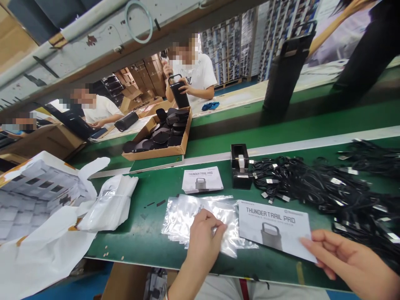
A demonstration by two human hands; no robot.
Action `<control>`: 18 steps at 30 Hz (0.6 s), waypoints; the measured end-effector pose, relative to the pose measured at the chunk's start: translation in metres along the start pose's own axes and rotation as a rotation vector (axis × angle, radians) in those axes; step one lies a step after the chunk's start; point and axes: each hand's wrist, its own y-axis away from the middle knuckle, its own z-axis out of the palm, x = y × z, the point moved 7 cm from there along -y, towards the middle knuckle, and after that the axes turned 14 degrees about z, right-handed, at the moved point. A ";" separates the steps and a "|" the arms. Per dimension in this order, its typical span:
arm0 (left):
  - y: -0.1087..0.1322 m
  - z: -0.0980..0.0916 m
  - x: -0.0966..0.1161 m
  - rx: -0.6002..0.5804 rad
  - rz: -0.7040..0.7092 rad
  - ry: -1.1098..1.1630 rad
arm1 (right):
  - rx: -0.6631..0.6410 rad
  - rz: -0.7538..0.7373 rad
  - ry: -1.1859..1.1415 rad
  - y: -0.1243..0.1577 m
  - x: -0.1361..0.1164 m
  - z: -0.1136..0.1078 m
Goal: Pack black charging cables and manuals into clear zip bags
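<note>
Clear plastic lay under our left hand (pixel 204 237), whose thumb and fingertips were pinched on the top sheet of a loose stack of clear bags (pixel 178 216) spread flat on the green bench (pixel 140 227). Our right hand (pixel 353 260) gripped a printed leaflet (pixel 275 227) by its lower right corner, thumb on top. The sheet was held just above the bench with its left edge overlapping the bags, and it showed a grey device with a handle under a bold title. Just beyond the bags sat a small stack of leaflets (pixel 202 179) of the same print, and beside that a black tape dispenser (pixel 240 166). To the right, a wide tangle of black cables (pixel 312 187) covered the bench, reaching almost to our right hand. To the left lay crumpled white bags (pixel 109 204) against a lined carton (pixel 34 191). Farther off, a cardboard tray (pixel 156 156) of dark moulded parts rested at the edge of the conveyor belt (pixel 281 125), where a tall black canister (pixel 286 71) stood upright. Across the belt, a person in a white shirt (pixel 200 73) held a similar canister in both hands, and we saw other workers seated farther left.
</note>
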 end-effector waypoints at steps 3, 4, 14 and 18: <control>0.004 -0.001 0.004 0.010 0.041 -0.030 | -0.108 0.071 -0.037 0.007 -0.001 0.019; 0.005 -0.001 0.005 0.019 0.051 -0.041 | -0.105 0.067 -0.051 0.010 -0.003 0.023; 0.016 0.006 0.010 0.113 0.125 -0.114 | -0.071 0.047 -0.034 0.022 0.005 0.036; 0.021 0.010 0.009 0.129 0.152 -0.095 | -0.083 0.052 -0.063 0.035 0.011 0.043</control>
